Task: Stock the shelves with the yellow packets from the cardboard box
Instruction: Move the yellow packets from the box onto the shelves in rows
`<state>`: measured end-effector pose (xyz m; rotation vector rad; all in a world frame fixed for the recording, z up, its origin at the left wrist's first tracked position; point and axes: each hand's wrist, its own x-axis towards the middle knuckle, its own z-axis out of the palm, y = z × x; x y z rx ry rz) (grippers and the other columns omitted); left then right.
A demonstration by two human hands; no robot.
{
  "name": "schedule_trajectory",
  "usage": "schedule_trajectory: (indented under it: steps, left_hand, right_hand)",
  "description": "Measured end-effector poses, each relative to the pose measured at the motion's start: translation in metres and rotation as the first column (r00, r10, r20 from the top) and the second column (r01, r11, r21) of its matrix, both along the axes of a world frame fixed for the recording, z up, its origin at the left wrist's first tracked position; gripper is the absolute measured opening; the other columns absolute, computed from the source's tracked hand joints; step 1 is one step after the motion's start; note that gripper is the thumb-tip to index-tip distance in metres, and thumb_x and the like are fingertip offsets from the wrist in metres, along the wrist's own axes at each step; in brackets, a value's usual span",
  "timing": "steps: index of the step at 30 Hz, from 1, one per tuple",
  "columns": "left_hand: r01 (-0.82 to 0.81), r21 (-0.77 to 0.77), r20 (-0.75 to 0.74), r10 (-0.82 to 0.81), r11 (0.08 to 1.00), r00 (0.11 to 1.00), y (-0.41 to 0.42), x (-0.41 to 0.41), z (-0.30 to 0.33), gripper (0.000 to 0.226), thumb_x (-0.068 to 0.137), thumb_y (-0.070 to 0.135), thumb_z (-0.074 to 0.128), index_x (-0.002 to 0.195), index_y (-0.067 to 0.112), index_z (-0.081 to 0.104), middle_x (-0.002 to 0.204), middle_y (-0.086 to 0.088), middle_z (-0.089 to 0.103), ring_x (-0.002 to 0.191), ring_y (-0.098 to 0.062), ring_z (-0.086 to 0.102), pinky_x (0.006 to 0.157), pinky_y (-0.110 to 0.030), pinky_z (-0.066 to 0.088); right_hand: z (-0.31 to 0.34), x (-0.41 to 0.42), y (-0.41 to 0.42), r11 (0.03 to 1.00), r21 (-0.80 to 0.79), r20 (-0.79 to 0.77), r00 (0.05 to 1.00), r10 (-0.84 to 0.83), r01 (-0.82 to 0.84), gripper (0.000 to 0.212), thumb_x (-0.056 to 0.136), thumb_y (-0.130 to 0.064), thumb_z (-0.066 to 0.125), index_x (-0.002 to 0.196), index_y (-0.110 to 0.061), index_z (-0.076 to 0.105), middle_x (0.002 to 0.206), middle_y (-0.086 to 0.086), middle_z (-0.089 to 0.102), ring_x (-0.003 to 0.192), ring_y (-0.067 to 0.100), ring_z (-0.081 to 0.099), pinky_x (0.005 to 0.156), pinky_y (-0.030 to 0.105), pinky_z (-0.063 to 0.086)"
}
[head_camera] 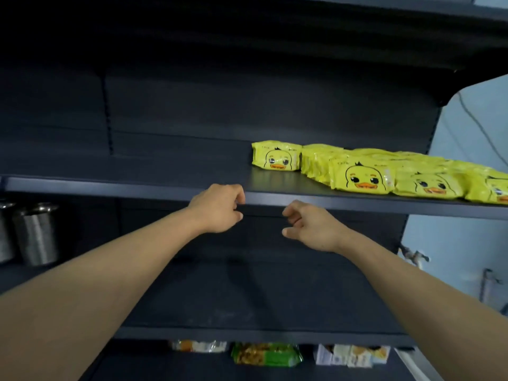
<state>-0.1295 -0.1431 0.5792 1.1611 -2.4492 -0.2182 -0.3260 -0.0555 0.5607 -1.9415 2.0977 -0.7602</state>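
Far left, on the level below the main shelf, two ribbed metal canisters point(35, 233) stand side by side in shadow. Both bare forearms reach forward and up toward the front lip of the dark shelf point(123, 185). Left hand point(217, 209): knuckles up, fingers loosely curled, tips just in front of the shelf edge; it holds nothing, and whether the tips touch the edge cannot be told. Right hand point(312, 229): slightly lower, just under the edge, thumb and fingers half-curled with a narrow gap between them, also holding nothing. The two hands are near each other but apart. The yellow packets point(365, 176), printed with a duck face, lie on the shelf top up and to the right of both hands, well clear of the fingers. The leftmost packet point(276, 158) stands alone toward the back; the rest run in overlapping rows to the right edge of view. The shelf surface directly above the hands and to the left is bare. At the bottom, under a lower shelf point(247, 332), several mixed packaged goods point(266, 353) are partly visible. At right, a pale blue wall point(467, 127).
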Motion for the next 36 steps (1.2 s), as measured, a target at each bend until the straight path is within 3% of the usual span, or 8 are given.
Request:
schedule_trajectory:
  steps: [12,17,23,31,36]
  left_hand:
    - [-0.180,0.325,0.236,0.105,0.928,0.966,0.056,0.034,-0.154,0.028,0.089,0.026,0.059,0.117,0.024,0.052,0.112,0.004,0.057,0.099,-0.015,0.057,0.089,-0.038,0.051]
    - [-0.286,0.448,0.367,0.118,0.847,0.923,0.082,0.048,-0.232,0.030,0.091,0.027,0.059,0.119,0.021,0.051,0.117,0.001,0.055,0.107,-0.019,0.055,0.094,-0.040,0.048]
    - [-0.372,0.543,0.443,0.120,0.752,0.889,0.112,0.078,-0.318,0.027,0.088,0.035,0.059,0.114,0.030,0.051,0.117,0.005,0.059,0.104,-0.017,0.059,0.089,-0.041,0.051]
    - [-0.474,0.645,0.511,0.122,0.600,0.851,0.121,0.124,-0.416,0.031,0.089,0.030,0.062,0.118,0.023,0.052,0.115,0.001,0.059,0.102,-0.017,0.059,0.086,-0.035,0.051]
    - [-0.472,0.687,0.507,0.101,0.553,0.856,0.103,0.142,-0.475,0.028,0.089,0.026,0.062,0.116,0.021,0.053,0.117,-0.003,0.060,0.101,-0.020,0.059,0.085,-0.036,0.052]
  right_hand:
    - [-0.135,0.006,0.046,0.938,0.311,0.068,0.988,0.136,-0.151,0.043,0.090,-0.027,0.061,0.129,-0.016,0.045,0.123,0.002,0.051,0.112,0.015,0.051,0.089,0.024,0.043]
    - [-0.217,0.007,0.060,0.856,0.476,0.086,0.980,0.182,-0.201,0.040,0.091,-0.026,0.058,0.127,-0.013,0.045,0.125,0.006,0.051,0.114,0.020,0.050,0.095,0.029,0.042]
    - [-0.312,0.020,0.078,0.736,0.632,0.114,0.968,0.222,-0.243,0.043,0.091,-0.028,0.059,0.129,-0.014,0.045,0.130,0.008,0.052,0.120,0.022,0.050,0.099,0.032,0.043]
    - [-0.414,0.045,0.087,0.581,0.780,0.148,0.971,0.190,-0.233,0.041,0.091,-0.030,0.058,0.126,-0.011,0.047,0.126,0.010,0.054,0.113,0.023,0.054,0.090,0.031,0.046]
    - [-0.471,0.065,0.074,0.530,0.825,0.199,0.979,0.053,-0.196,0.048,0.089,-0.031,0.061,0.131,-0.014,0.044,0.134,0.010,0.050,0.118,0.024,0.052,0.093,0.035,0.048]
